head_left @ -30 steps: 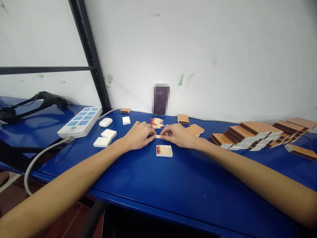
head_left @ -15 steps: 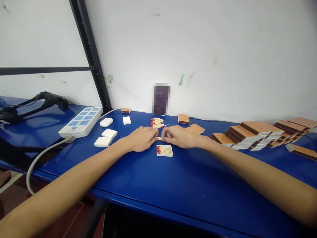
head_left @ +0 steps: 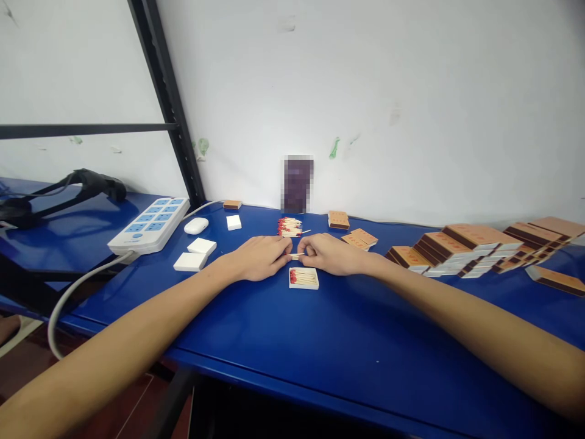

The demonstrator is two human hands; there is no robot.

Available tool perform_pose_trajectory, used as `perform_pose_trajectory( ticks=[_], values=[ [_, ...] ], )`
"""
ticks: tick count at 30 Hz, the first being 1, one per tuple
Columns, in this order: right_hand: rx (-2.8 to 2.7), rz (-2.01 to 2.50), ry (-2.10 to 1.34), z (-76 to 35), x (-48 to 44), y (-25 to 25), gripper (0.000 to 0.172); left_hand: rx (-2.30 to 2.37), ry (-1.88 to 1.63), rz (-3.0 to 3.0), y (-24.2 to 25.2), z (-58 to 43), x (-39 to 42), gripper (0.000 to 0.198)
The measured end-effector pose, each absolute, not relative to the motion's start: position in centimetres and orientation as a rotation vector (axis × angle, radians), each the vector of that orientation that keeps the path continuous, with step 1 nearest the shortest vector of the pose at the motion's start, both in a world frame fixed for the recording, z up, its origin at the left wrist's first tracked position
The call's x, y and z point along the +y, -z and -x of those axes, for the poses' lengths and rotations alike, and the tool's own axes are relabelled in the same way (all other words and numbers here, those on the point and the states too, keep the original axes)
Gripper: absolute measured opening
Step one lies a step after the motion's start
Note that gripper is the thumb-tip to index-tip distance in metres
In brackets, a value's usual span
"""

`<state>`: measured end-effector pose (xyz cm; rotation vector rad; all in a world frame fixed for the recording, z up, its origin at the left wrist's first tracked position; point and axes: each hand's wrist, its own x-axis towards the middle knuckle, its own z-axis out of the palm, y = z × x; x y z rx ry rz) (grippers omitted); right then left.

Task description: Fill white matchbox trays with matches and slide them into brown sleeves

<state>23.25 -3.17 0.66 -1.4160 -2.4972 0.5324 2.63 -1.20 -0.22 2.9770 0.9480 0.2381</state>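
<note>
Between my fingertips lie a few matches (head_left: pixel 295 256), pinched at both ends just above the blue tabletop. My left hand (head_left: pixel 265 257) is closed on their left end, and my right hand (head_left: pixel 329 253) is closed on the right end. Directly in front of the hands sits a white matchbox tray (head_left: pixel 304 286), open at the top, with several red-headed matches (head_left: pixel 305 277) lying side by side in it. Behind the hands is a loose pile of matches (head_left: pixel 289 227), red heads mostly to the left.
Stacked matchboxes (head_left: pixel 475 238) stand at the right. Flat box sleeves (head_left: pixel 360 238) and a matchbox (head_left: pixel 339 219) lie behind my right hand. White trays (head_left: pixel 190 261), a white rounded case (head_left: pixel 196 225) and a power strip (head_left: pixel 150 225) are at the left. A pixelated dark object (head_left: pixel 298 186) leans on the wall.
The hands stay in almost the same place. My right fingers have shifted slightly, and more of the matches between the fingertips now shows.
</note>
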Motion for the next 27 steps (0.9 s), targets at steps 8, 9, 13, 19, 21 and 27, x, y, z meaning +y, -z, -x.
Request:
perform_pose_trajectory(
  ticks=[8, 9, 13, 19, 21, 27],
  values=[
    [-2.551, 1.455, -0.35, -23.2, -3.6, -0.7, 0.01, 0.932, -0.212, -2.999, 0.3, -2.8, -1.2, 0.025],
    [-2.56, 1.462, -0.326, -23.2, -3.6, -0.7, 0.009, 0.935, -0.205, -2.997, 0.3, -2.8, -1.2, 0.025],
    [-2.605, 1.44, -0.341, -23.3, -3.5, -0.7, 0.01, 0.913, -0.193, -2.976, 0.3, -2.7, -1.1, 0.026],
    [-2.645, 1.396, -0.377, -23.7, -3.6, -1.5, 0.012, 0.884, -0.25, -2.94, 0.3, -2.7, -1.2, 0.026],
    [-2.651, 1.369, -0.389, -23.8, -3.9, -2.2, 0.013, 0.861, -0.297, -2.924, 0.1, -2.7, -1.4, 0.024],
    [-2.694, 1.419, -0.548, -23.7, -5.6, -4.9, 0.015, 0.696, -0.369, -2.853, -0.9, -2.5, -2.3, 0.025]
  ],
)
